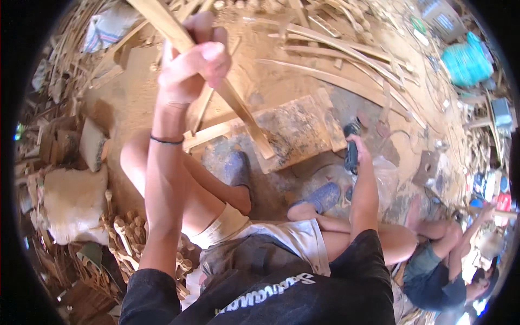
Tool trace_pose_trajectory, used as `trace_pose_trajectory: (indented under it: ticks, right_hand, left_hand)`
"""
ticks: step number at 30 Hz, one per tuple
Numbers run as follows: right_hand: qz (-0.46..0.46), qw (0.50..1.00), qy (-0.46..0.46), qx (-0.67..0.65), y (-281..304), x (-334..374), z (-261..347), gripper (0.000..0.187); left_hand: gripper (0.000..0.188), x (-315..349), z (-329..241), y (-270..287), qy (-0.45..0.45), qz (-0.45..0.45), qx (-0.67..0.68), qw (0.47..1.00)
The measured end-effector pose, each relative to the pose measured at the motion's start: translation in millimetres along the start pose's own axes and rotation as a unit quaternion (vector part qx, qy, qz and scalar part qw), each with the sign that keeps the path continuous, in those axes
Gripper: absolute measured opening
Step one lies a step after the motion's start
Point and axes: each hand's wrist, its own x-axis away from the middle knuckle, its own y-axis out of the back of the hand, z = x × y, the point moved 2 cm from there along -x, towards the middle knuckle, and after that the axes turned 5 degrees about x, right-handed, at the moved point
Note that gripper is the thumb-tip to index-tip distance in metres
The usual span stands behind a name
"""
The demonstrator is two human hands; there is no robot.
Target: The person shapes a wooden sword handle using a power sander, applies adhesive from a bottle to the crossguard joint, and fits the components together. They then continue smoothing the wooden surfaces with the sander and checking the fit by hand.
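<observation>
Sawdust-strewn floor (135,81), low wooden bench (300,122), a wooden piece (234,100) in the left fingers (212,54) and a power tool (351,158) in the right fingers (358,143).
The floor spreads around both hands, with loose wooden strips (346,81) lying on it to the right of the left fingers and ahead of the right ones. The bench lies just left of the right fingers, nearer the body than the left ones. The wooden piece runs through the left fingers, which are wrapped around it; one end rises past them out of view, the other slants down over the bench, contact unclear. A turquoise bundle (467,59) sits well to the right of both. The right fingers are curled around the power tool's dark body, its head pointing forward just beyond them. A thin black wristband (166,141) sits behind the left fingers.
</observation>
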Motion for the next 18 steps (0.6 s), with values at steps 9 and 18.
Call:
trace_pose_trajectory:
  ticks: [9, 18]
  right_hand:
    - [-0.078, 0.897, 0.428, -0.07, -57.2, 255.9, 61.2, 0.045]
    - [0.064, 0.768, 0.592, -0.235, -125.4, 364.4, 30.7, 0.074]
  left_hand:
    - [0.027, -6.7, 4.4, -24.6, 0.006, 0.017, -0.015, 1.0]
    - [0.024, -0.4, 1.6, -49.6, -0.03, -0.103, -0.028, 0.994]
